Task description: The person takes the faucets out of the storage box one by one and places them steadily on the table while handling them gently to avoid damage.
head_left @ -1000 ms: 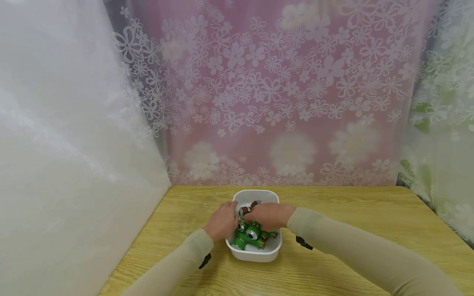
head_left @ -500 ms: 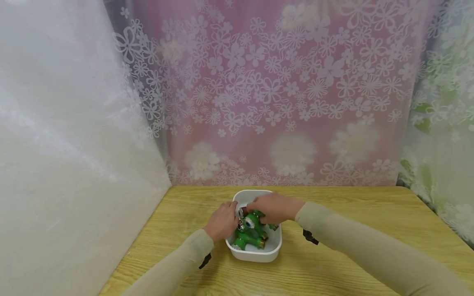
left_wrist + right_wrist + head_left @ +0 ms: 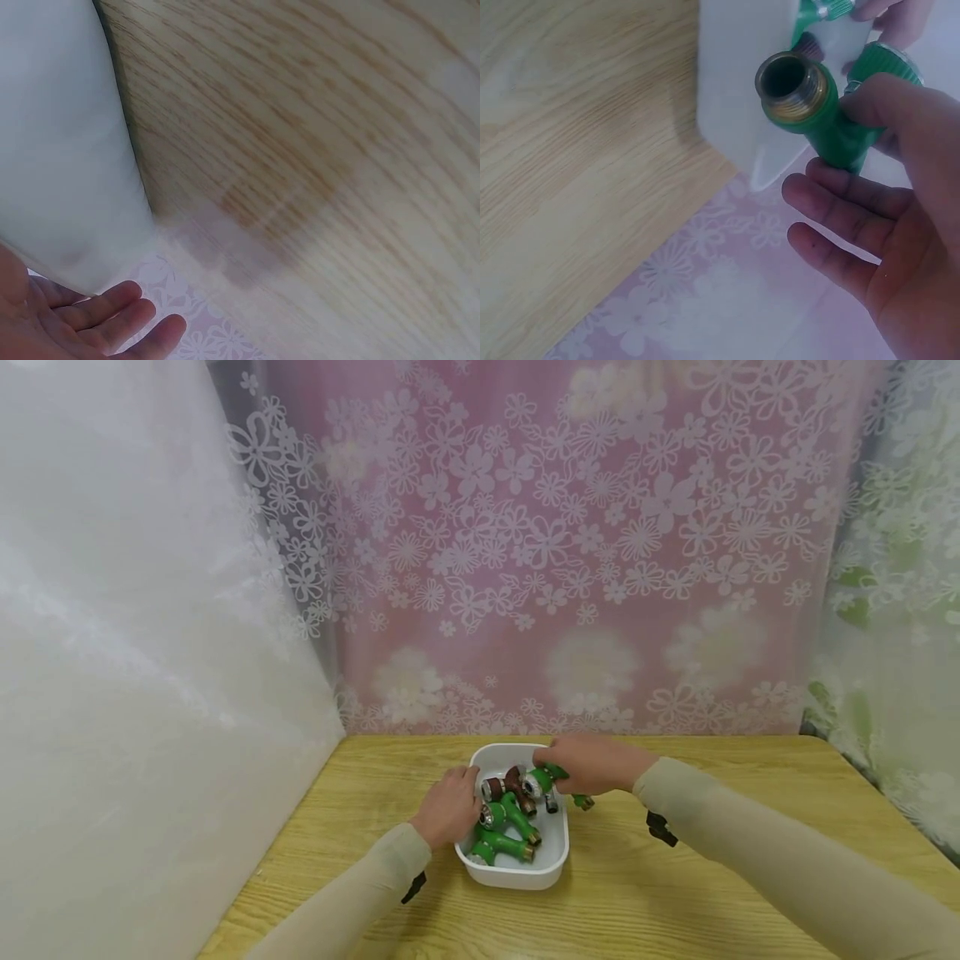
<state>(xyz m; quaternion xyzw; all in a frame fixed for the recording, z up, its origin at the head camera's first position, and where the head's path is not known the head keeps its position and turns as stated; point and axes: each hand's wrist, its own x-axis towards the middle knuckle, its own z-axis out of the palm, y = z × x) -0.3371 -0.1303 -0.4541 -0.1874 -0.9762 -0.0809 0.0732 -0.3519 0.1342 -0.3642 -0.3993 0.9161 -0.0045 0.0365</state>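
Note:
My right hand [image 3: 592, 762] pinches a green Y-shaped pipe fitting [image 3: 537, 781] over the far right rim of a white plastic tub [image 3: 517, 880]. Brass thread rings the fitting's open end [image 3: 787, 82] in the right wrist view; thumb and fingers hold its body while other fingers stay loosely extended. On the tub's left rim, my left hand [image 3: 448, 806] grips the edge. Its fingers [image 3: 112, 307] lie partly behind the tub wall in the left wrist view. Inside the tub are two green Y fittings, one in the middle [image 3: 517, 818] and one nearer [image 3: 506, 845], plus a brown one [image 3: 497, 790].
Under the tub is a wood-grain table [image 3: 675, 893]. A pink flowered curtain [image 3: 570, 568] hangs along its back edge. White sheeting [image 3: 150, 652] stands at the left, and a pale floral curtain [image 3: 907, 610] at the right.
My right hand has lifted the green fitting from the pile and moved right and back to the tub's far right rim. The other fittings show more fully. My left hand stays on the rim.

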